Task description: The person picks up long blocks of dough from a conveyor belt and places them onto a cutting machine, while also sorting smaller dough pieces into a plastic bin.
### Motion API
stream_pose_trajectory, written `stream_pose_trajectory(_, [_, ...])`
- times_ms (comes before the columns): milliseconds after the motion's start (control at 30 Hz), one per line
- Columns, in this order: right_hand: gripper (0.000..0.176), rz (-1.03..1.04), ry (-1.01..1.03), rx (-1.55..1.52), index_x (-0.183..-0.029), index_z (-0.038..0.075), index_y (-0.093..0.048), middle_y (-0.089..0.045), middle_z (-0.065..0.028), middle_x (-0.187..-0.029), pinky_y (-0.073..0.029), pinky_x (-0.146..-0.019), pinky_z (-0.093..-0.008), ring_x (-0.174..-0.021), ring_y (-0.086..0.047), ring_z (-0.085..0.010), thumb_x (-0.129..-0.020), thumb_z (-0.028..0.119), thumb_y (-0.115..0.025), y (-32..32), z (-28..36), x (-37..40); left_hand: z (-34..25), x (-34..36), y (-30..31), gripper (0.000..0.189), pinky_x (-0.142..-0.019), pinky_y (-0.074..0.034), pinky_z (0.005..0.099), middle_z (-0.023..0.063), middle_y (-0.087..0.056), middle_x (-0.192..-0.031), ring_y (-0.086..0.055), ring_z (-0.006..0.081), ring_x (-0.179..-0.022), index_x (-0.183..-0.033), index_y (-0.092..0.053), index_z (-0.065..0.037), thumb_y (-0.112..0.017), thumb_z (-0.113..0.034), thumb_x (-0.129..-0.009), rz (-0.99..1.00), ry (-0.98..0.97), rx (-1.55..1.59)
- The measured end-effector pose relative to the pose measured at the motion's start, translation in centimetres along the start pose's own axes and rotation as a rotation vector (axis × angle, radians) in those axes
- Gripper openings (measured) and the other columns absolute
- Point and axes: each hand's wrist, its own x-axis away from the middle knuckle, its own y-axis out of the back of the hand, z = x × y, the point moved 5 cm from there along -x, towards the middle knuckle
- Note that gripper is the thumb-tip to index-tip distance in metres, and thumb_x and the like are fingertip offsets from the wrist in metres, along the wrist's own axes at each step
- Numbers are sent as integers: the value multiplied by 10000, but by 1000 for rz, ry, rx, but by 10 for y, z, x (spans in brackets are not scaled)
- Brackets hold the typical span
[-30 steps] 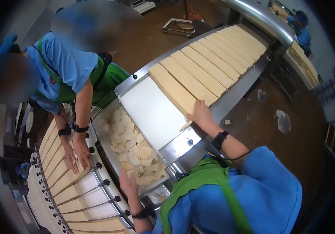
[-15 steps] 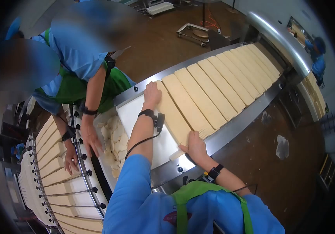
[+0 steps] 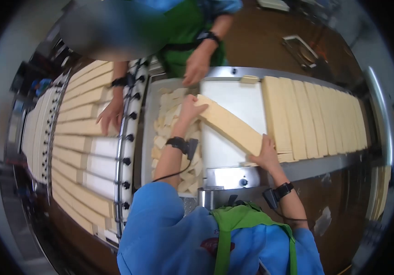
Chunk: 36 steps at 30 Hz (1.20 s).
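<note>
A long pale dough strip (image 3: pixel 231 127) is held up at a slant between my two hands, over the white belt (image 3: pixel 215 153). My left hand (image 3: pixel 191 109) grips its upper left end, above a bin of dough scraps (image 3: pixel 190 176). Around its lower right end, my right hand (image 3: pixel 266 154) has its fingers closed. Right of the strip, a row of similar strips (image 3: pixel 314 119) lies side by side on the belt. A small dough piece (image 3: pixel 249 79) rests at the belt's far edge.
Across the bin, a co-worker in a green apron (image 3: pixel 178 46) reaches out, one hand (image 3: pixel 198 66) near the bin's far edge, the other (image 3: pixel 111 114) over the left conveyor (image 3: pixel 103 149) with more strips. A metal edge (image 3: pixel 252 176) runs before me.
My hands have lifted one strip off the row and moved it left, turning it to a slant. The view has swung round, and the co-worker's hands have moved apart.
</note>
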Motion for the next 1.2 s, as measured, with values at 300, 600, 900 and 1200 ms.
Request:
stream_pose_trajectory(300, [818,192,622,-209,-1258,-6,-342,-406,-224,-1203,-359,-913,-412,-1103,-415,-374,-592,237,-751,-71,202,36,72,204,279,231,-669,-431,334,105,-554,-752,-525,228,-680,-884,-509,-19,-600,-216,-804,-845,225,36])
stream_pose_trajectory(600, [430,540,739,-584,-1203,17,-407,-597,-203,-944,-472,-692,-386,-796,-587,-362,-804,119,-530,-176,364,144,273,328,440,235,-660,-448,321,107,-596,-674,-570,205,-655,-887,-618,18,-562,-197,-809,-751,406,-109])
stream_pose_trajectory(900, [441,530,781,-542,-1205,30,-395,-591,-171,-946,-448,-619,-364,-662,-580,-296,-773,68,-469,-272,422,145,229,307,452,396,-889,-382,390,215,-492,-1148,-461,360,-1056,-1117,-498,10,-595,-142,-765,-556,242,-638])
stream_pose_trajectory(1200, [456,407,676,-709,-1194,-2,-408,-538,-245,-961,-437,-757,-378,-825,-551,-367,-758,101,-488,-236,386,115,102,330,344,375,-938,-348,403,223,-471,-1184,-438,371,-1103,-1131,-500,4,-582,-143,-795,-274,-12,-370])
